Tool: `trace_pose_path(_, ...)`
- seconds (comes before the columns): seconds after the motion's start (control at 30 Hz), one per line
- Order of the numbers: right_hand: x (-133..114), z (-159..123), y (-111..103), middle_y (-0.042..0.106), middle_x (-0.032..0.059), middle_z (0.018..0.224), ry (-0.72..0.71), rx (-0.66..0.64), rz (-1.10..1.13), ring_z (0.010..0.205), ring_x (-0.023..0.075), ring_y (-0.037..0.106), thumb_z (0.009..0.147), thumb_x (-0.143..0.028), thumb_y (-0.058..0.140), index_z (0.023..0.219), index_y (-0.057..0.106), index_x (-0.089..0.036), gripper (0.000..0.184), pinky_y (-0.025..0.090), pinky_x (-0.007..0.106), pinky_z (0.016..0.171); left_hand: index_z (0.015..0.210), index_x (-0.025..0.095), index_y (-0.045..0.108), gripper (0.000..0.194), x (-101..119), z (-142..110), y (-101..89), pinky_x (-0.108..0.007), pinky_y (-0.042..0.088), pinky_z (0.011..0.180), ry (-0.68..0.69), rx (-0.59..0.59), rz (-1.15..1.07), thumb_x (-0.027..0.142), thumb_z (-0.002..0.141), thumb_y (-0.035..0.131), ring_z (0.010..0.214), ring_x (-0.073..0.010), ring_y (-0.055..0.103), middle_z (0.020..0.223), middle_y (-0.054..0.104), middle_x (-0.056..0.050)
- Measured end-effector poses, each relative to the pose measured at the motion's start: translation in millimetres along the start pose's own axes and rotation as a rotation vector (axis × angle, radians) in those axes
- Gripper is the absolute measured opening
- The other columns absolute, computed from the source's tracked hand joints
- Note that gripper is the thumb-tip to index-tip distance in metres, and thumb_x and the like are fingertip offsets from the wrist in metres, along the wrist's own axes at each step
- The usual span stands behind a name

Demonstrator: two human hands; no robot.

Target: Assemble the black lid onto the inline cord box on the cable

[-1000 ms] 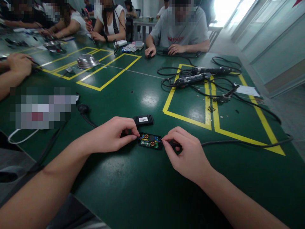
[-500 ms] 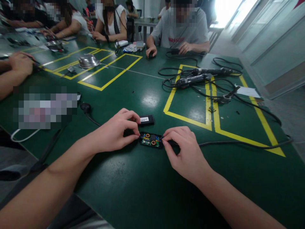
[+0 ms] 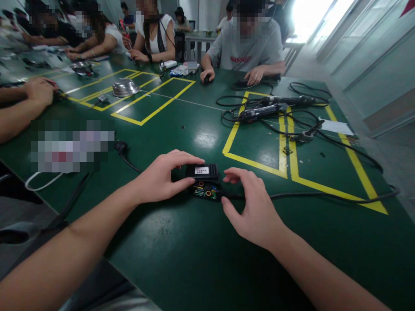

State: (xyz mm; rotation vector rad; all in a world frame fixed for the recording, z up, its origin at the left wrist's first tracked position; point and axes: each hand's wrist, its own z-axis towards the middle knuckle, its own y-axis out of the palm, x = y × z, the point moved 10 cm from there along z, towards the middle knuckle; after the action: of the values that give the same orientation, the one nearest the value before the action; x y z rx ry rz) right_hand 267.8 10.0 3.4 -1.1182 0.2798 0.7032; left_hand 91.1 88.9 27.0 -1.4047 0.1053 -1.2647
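In the head view, the left hand (image 3: 158, 178) has its grip closed on the black ribbed cover (image 3: 212, 172) — thumb at the near edge, a finger at the far edge, both toward its left end. The cover's long axis runs left to right, roughly in line with the open case (image 3: 207, 191) just on its near side, above the table (image 3: 168, 255); whether they touch, I cannot tell. The right hand (image 3: 256, 207) is nearer the case's cable (image 3: 324, 195) end — its grip spread, pinching nothing.
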Motion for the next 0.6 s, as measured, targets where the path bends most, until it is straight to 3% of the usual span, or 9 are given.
trace_pose_path(0.1, 0.5, 0.1, 7.8, 0.076, 0.0138, 0.122, 0.013, -0.070, -0.010, 0.109, 0.0349, 0.071, 0.093, -0.034, 0.069, 0.139, 0.059, -0.023, 0.048, 0.052, 0.053, 0.094, 0.137, 0.026, 0.079, 0.041, 14.9, -3.5, 16.6, -0.042, 0.057, 0.110, 0.064, -0.164, -0.045, 0.023, 0.096, 0.076, 0.122, -0.0272, 0.073, 0.133, 0.081, -0.009)
trace_pose_path(0.17, 1.4, 0.7, 11.7, 0.077, 0.0132, 0.124, 0.016, -0.099, -0.033, 0.112, 0.0352, 0.071, 0.095, -0.036, 0.073, 0.132, 0.066, -0.024, 0.039, 0.052, 0.053, 0.095, 0.135, 0.027, 0.081, 0.040, 17.1, -4.9, 24.4, -0.042, 0.057, 0.111, 0.073, -0.231, -0.030, 0.021, 0.096, 0.076, 0.122, -0.0268, 0.071, 0.133, 0.081, -0.008)
trace_pose_path(0.27, 1.8, 1.7, 14.2, 0.078, 0.0105, 0.121, 0.001, -0.115, -0.064, 0.113, 0.0335, 0.071, 0.099, -0.034, 0.078, 0.118, 0.075, -0.025, 0.022, 0.052, 0.051, 0.096, 0.135, 0.027, 0.081, 0.039, 16.5, -5.0, 26.0, -0.042, 0.056, 0.110, 0.074, -0.238, 0.003, 0.020, 0.098, 0.076, 0.122, -0.0266, 0.069, 0.133, 0.081, -0.007)
trace_pose_path(0.6, -4.0, 0.5, 13.1, 0.082, 0.0093, 0.116, -0.041, -0.099, -0.099, 0.110, 0.0327, 0.074, 0.097, -0.032, 0.087, 0.118, 0.077, -0.023, 0.026, 0.053, 0.050, 0.094, 0.135, 0.024, 0.079, 0.034, 17.6, -6.0, 27.4, -0.040, 0.057, 0.107, 0.064, -0.221, -0.005, 0.023, 0.100, 0.078, 0.118, -0.0258, 0.072, 0.128, 0.081, -0.008)
